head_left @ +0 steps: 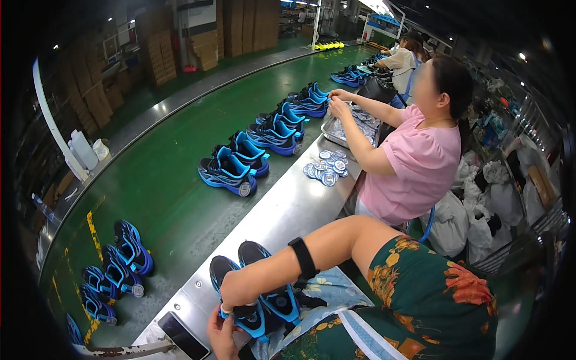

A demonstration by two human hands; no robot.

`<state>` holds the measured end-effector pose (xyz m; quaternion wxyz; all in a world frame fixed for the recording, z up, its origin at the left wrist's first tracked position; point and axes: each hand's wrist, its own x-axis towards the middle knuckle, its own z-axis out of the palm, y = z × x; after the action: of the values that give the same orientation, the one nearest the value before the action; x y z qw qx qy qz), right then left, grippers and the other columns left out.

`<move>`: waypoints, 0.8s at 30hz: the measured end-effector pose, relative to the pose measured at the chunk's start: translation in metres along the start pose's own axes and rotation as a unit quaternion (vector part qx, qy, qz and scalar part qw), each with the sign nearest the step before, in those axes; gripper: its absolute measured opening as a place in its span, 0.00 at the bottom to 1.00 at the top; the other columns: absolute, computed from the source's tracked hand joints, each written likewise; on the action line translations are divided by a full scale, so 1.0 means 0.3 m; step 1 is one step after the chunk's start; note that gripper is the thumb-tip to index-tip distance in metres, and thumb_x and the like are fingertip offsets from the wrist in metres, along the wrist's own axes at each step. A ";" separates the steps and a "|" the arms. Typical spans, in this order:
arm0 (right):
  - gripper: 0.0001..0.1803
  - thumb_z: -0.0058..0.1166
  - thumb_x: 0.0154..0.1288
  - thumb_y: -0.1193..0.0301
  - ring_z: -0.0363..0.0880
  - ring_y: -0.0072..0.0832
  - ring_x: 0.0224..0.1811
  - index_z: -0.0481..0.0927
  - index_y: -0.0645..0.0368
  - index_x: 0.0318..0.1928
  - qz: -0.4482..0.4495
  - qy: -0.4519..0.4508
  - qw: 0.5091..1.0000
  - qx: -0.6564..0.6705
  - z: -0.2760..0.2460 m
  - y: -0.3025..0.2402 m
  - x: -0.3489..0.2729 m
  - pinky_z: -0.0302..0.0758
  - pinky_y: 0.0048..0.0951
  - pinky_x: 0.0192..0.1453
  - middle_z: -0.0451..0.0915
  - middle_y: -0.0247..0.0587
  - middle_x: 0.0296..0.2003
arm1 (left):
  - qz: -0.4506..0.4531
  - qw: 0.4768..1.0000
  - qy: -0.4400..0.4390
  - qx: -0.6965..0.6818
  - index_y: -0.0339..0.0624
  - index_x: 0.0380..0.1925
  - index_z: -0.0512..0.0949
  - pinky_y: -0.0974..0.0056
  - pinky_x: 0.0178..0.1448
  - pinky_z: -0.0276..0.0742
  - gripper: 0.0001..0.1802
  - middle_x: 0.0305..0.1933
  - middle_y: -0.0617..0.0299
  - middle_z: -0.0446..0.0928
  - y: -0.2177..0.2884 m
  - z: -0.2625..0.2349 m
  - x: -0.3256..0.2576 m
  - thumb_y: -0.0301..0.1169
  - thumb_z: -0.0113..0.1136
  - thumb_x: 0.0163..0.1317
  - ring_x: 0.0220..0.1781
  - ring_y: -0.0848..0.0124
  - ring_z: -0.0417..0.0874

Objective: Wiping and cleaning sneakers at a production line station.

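The right hand comes in from the right with a black band on its forearm, and its fingers are curled down over the heel of a black and blue shoe, pinching a small round piece there. The left hand rises from the lower edge under the same heel, fingers bent up against it; how tightly it grips cannot be told, since the right hand and the shoe cover most of it. This shoe and its mate lie side by side on the near end of the steel ledge that runs along the near edge of the green conveyor belt, their toes pointing toward the belt.

A dark phone lies flat on the ledge at its near left corner, just beside the left hand. Farther along the ledge sits a heap of round silver and blue discs, and beyond it a metal tray of more discs.

A person in a pink shirt sits at the ledge to the right, both hands over the tray. A row of blue shoes stands on the belt along the ledge, and a cluster of blue shoes lies near the belt's near left edge. White bags are heaped behind the seated person.
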<state>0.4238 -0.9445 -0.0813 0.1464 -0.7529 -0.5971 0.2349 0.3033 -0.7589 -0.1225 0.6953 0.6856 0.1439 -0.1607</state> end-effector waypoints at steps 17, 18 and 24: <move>0.14 0.57 0.59 0.66 0.80 0.53 0.38 0.76 0.62 0.41 0.125 0.245 0.947 0.166 0.126 -0.017 -0.110 0.75 0.45 0.41 0.79 0.52 0.33 | -0.081 0.992 0.044 0.088 0.37 0.35 0.80 0.74 0.27 0.65 0.15 0.25 0.67 0.76 0.045 0.132 -0.072 0.37 0.53 0.71 0.23 0.80 0.70; 0.16 0.58 0.59 0.64 0.80 0.53 0.38 0.76 0.61 0.43 0.131 0.222 0.942 0.217 0.104 -0.008 -0.125 0.75 0.45 0.42 0.78 0.52 0.33 | -0.133 0.985 0.022 0.104 0.36 0.36 0.80 0.73 0.29 0.68 0.14 0.26 0.66 0.77 0.074 0.119 -0.067 0.36 0.53 0.71 0.24 0.78 0.72; 0.15 0.60 0.60 0.59 0.74 0.51 0.43 0.82 0.53 0.44 0.180 0.255 0.940 0.136 0.157 -0.064 -0.376 0.69 0.44 0.48 0.74 0.52 0.37 | 0.126 0.972 0.035 0.195 0.37 0.46 0.79 0.67 0.43 0.71 0.12 0.38 0.61 0.78 0.264 0.209 0.070 0.28 0.58 0.63 0.34 0.73 0.74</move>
<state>0.3632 -1.0519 -0.0913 0.3501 -0.8555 -0.3562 0.1364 0.3543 -0.8214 -0.0583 0.5572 0.8258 0.0464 -0.0732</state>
